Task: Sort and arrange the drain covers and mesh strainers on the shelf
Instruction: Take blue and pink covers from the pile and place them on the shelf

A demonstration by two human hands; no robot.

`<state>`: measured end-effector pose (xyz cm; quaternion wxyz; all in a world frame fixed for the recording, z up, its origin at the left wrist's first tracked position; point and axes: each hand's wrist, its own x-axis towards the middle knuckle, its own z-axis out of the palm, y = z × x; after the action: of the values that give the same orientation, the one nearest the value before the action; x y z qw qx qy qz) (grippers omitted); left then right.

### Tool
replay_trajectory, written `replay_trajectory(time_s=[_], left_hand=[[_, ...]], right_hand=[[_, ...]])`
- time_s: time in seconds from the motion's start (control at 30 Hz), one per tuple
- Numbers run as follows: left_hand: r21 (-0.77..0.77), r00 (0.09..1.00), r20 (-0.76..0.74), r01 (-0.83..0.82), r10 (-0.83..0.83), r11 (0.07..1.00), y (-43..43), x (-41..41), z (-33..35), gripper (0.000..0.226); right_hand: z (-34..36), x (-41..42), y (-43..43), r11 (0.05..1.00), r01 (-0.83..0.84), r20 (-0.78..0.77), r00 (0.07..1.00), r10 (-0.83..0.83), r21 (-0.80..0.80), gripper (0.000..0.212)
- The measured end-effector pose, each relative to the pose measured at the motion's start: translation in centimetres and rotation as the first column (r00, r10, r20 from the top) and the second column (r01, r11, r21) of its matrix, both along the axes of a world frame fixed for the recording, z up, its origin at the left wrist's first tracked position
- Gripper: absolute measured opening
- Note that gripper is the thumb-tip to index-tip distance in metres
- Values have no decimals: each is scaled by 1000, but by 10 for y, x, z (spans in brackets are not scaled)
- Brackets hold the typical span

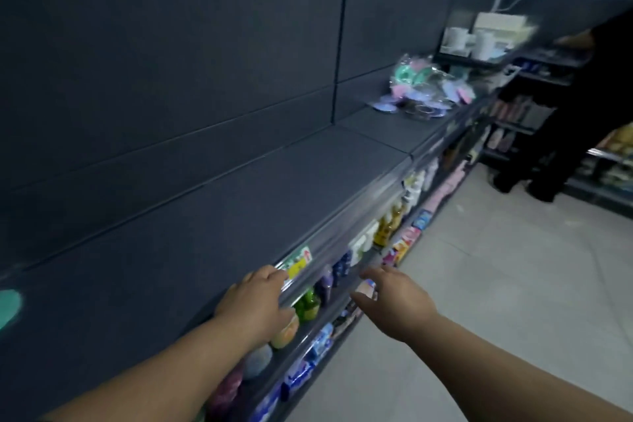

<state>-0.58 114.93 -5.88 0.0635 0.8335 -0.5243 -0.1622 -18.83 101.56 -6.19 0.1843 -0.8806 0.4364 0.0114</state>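
Observation:
A heap of pastel drain covers and mesh strainers (424, 87) in clear wrapping lies far down the dark top shelf (239, 202), well beyond my reach. One teal round cover (8, 307) sits at the shelf's left edge of view. My left hand (255, 301) rests on the shelf's front lip beside a price label, fingers relaxed, holding nothing. Off the shelf, over the aisle, my right hand (390, 301) hovers with loose fingers and is empty.
Lower shelves (342, 305) below the lip hold bottles and packets. White mugs and boxes (479, 38) stand on a raised shelf past the heap. A person in dark clothes (575, 106) stands at the aisle's far right. Pale tiled floor (479, 284) runs alongside.

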Motion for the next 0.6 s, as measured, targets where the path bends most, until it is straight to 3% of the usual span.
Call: replay_trajectory(time_s=[0.2,0.43,0.6], left_hand=[[86,991,-2,134,-135,987,-112,-85,-9,54],[162,989,-121,106,-87,981,-267,-194,-26,56],[157,988,-134,103,-82,982,-357,-222,-28,55]], right_hand=[[-11,-113,-77,993,116,-54,992,-114,33,51],[-14,-256,-212,959,280,-125,954,-273,42,56],[-11,-297,-307,957,283,-164,949,-271,58,50]])
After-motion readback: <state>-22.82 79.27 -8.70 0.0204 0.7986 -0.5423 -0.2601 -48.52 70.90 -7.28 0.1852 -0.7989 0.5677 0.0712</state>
